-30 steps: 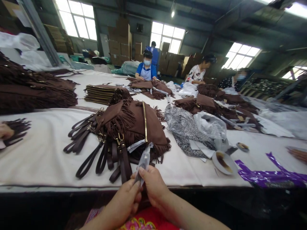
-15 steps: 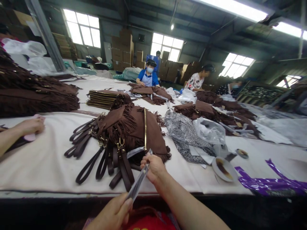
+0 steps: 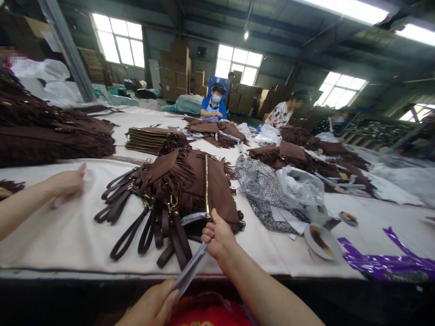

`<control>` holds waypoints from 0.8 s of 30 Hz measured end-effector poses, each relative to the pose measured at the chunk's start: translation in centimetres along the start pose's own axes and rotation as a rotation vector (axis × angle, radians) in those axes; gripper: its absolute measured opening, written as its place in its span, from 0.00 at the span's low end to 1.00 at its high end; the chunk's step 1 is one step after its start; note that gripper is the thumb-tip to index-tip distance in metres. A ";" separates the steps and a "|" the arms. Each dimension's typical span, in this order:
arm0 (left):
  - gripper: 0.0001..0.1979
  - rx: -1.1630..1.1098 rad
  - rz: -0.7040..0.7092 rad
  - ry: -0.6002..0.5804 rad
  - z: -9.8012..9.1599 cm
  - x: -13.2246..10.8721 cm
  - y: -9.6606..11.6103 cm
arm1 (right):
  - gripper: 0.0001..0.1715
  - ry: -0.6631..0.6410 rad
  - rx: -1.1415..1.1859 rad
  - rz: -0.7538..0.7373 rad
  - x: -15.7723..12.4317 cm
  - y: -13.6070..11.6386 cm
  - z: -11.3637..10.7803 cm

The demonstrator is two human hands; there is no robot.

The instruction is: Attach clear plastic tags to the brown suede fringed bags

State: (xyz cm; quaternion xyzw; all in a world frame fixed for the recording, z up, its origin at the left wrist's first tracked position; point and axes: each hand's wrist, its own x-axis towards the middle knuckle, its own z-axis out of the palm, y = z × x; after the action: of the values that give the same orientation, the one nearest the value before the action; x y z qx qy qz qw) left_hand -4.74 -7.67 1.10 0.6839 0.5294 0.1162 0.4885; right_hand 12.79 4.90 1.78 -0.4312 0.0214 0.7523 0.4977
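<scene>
A brown fringed bag (image 3: pixel 222 194) with a gold zipper (image 3: pixel 207 181) lies on top of several similar bags with dark wrist straps (image 3: pixel 127 235). At the zipper's near end, my right hand (image 3: pixel 219 237) is closed on a narrow strip of clear plastic (image 3: pixel 192 267). Lower down, at the table's front edge, my left hand (image 3: pixel 154 301) grips the other end of that strip, which runs taut between both hands. Whether my right fingers also pinch the zipper end is hidden.
Another person's hand (image 3: pixel 70 183) is at the left, beside a tall pile of fringed bags (image 3: pixel 50 136). On the right are a grey speckled cloth (image 3: pixel 265 190), a white dish of brown liquid (image 3: pixel 321 242) and purple plastic (image 3: pixel 387 262). Co-workers stand across the table.
My left hand has moved slightly down and left with the strip. My right hand stays at the zipper end, its thumb now raised. The other person's hand on the left has moved right.
</scene>
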 end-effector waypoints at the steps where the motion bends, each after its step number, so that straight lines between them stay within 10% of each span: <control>1: 0.20 0.010 0.020 -0.023 -0.4 -0.2 0.4 | 0.24 0.011 -0.007 -0.033 0.0 0.3 0.0; 10: 0.24 -0.233 -0.042 -0.061 -2.0 3.4 5.8 | 0.24 -0.003 -0.007 -0.115 -1.0 2.3 -0.1; 16: 0.27 -0.773 -0.231 -0.012 2.3 6.6 5.2 | 0.26 -0.001 0.004 -0.090 -0.8 1.8 -0.9; 24: 0.22 -0.917 -0.227 -0.036 1.3 6.2 4.2 | 0.27 -0.224 -0.608 0.032 -1.4 -2.5 -5.5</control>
State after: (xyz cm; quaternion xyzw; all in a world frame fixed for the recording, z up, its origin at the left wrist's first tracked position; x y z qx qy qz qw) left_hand 1.29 -3.05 1.57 0.3371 0.4864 0.2721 0.7588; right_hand 18.32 2.63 0.28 -0.4743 -0.2525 0.7746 0.3336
